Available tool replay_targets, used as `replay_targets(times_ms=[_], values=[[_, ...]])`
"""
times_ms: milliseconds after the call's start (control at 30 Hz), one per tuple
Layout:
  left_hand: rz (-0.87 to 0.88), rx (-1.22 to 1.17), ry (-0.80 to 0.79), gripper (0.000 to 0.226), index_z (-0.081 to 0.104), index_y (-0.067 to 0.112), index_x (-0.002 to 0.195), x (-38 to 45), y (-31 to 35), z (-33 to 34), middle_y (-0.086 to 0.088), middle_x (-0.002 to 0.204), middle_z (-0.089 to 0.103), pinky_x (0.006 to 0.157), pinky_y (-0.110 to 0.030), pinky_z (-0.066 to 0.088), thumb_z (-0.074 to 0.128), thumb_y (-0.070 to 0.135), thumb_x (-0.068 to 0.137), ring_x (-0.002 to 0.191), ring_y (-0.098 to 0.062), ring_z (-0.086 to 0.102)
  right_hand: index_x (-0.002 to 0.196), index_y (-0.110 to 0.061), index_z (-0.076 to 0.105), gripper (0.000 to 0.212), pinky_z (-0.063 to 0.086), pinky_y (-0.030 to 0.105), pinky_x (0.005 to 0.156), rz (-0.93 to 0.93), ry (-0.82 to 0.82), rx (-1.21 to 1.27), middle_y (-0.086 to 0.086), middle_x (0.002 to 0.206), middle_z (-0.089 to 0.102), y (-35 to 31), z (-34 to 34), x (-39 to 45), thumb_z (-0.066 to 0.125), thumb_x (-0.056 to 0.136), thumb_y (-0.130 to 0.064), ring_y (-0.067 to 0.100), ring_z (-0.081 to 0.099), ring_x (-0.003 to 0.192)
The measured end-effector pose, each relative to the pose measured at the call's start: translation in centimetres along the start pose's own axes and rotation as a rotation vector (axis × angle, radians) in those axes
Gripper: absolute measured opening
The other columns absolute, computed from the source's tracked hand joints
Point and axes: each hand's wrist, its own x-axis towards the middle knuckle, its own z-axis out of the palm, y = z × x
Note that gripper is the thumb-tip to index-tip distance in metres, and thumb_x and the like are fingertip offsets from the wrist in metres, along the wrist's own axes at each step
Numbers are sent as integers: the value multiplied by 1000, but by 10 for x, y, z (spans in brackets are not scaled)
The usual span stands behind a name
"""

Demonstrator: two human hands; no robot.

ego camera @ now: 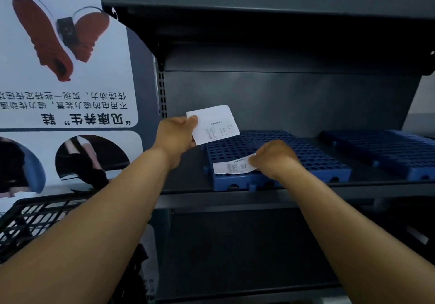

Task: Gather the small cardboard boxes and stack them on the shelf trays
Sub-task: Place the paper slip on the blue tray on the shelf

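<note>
No boxes in view; left hand (175, 136) pinches a paper slip (215, 124) by its corner above the blue tray (306, 157), right hand (274, 159) pinches a second slip (231, 166) lying on that tray. Slips look light and floppy, so an edge pinch suits; boxes will likely be light, stiff, gripped by their sides.

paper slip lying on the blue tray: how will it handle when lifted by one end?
The paper slip looks thin, so it is probably floppy and will sag away from the right hand gripping its end. Likely very light, so it may flutter or slide. It lies flat on the perforated blue tray, so its edge may be hard to catch.
</note>
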Motion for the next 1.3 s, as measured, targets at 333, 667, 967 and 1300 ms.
replay_targets(times_ms=[333,667,967,1300], values=[[1,17,-139,21,67,11,96,-8,1,24,-3,89,70,57,-17,47,53,27,96,65,-9,58,55,-13,29,51,21,27,47,-132,242,297,1,50,28,9,-14,-16,40,97,-40,17,26,46],[99,80,-262,15,64,18,84,-28,22,120,5,71,62,54,-16,45,54,21,96,59,-6,55,88,-18,64,9,36,21,46,-64,428,499,-6,68,58,76,-69,-12,56,91,-21,9,51,58],[129,197,-308,14,64,11,79,-45,32,275,-6,75,67,61,-27,52,59,18,90,57,-13,56,92,-27,61,11,44,26,53,-69,532,424,-8,79,60,202,-160,21,55,89,-18,13,58,64],[162,358,-200,7,59,10,88,-51,34,415,-4,79,58,70,-35,54,61,14,83,73,-21,57,88,-25,61,11,38,26,52,-43,395,229,-5,80,60,307,-231,85,51,92,-23,9,50,62]])
